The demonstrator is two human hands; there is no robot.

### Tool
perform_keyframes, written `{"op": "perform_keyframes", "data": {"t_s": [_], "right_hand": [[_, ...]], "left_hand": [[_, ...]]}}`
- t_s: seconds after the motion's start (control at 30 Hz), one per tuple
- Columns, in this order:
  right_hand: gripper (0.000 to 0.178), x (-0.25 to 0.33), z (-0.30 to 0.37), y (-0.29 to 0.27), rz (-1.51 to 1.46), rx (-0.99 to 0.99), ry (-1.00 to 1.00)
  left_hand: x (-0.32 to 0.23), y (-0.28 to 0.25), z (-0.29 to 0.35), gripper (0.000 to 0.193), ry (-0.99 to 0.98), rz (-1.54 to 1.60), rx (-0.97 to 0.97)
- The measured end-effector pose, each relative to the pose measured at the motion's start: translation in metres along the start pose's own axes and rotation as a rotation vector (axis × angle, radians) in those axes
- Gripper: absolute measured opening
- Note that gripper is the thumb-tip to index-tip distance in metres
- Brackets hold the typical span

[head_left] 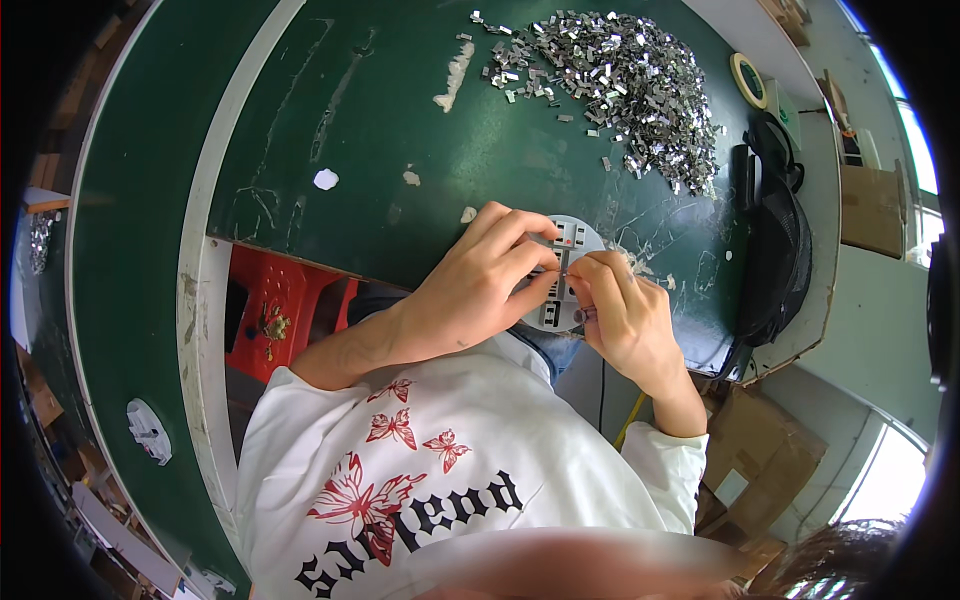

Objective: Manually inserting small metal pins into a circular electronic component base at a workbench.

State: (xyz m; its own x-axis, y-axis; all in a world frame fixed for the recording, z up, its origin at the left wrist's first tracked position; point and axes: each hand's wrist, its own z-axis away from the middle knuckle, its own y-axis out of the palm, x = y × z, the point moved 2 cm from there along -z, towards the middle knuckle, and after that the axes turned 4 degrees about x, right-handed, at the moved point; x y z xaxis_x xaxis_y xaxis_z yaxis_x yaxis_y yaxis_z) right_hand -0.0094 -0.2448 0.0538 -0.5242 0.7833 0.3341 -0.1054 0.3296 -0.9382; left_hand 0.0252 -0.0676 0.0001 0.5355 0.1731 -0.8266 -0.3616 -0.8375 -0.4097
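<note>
A light grey fixture with rounded ends (pixel 575 228) rests at the near edge of the green table, its face set with rows of small dark and pale parts. Over its middle, my left hand (pixel 490 275) comes in from the left with thumb and index finger pinched together. From the right, my right hand (pixel 628 312) meets it, fingertips also pinched and almost touching the left ones. Whatever lies between the fingertips is too small and too covered to name. Both hands hide much of the fixture's middle.
A heap of small shiny metal pieces (pixel 640 90) spreads over the far right of the table (pixel 400 130). A tape roll (pixel 748 80) and a black bag (pixel 778 230) sit along the right side. Below the table's left edge stands a red stool (pixel 275 310).
</note>
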Motion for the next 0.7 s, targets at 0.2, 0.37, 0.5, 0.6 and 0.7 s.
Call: {"op": "perform_keyframes", "data": {"t_s": [0.2,0.37,0.5,0.6,0.7], "right_hand": [[0.025,-0.006,-0.006,0.002,0.024,0.081,-0.044],[0.022,0.001,-0.012,-0.001,0.065,0.172,-0.009],[0.019,0.015,-0.026,-0.007,0.057,0.317,0.033],[0.018,0.012,-0.031,-0.009,0.049,0.375,0.025],[0.017,0.004,-0.031,-0.01,0.031,0.387,0.003]], "left_hand": [[0.004,0.0,0.003,0.018,0.002,-0.023,-0.018],[0.0,-0.002,0.005,0.019,0.012,-0.048,-0.042],[-0.001,-0.003,0.015,0.018,0.013,-0.059,-0.048],[-0.001,-0.004,0.013,0.015,0.004,-0.045,-0.031],[0.0,-0.002,0.011,0.019,-0.025,-0.038,-0.037]]}}
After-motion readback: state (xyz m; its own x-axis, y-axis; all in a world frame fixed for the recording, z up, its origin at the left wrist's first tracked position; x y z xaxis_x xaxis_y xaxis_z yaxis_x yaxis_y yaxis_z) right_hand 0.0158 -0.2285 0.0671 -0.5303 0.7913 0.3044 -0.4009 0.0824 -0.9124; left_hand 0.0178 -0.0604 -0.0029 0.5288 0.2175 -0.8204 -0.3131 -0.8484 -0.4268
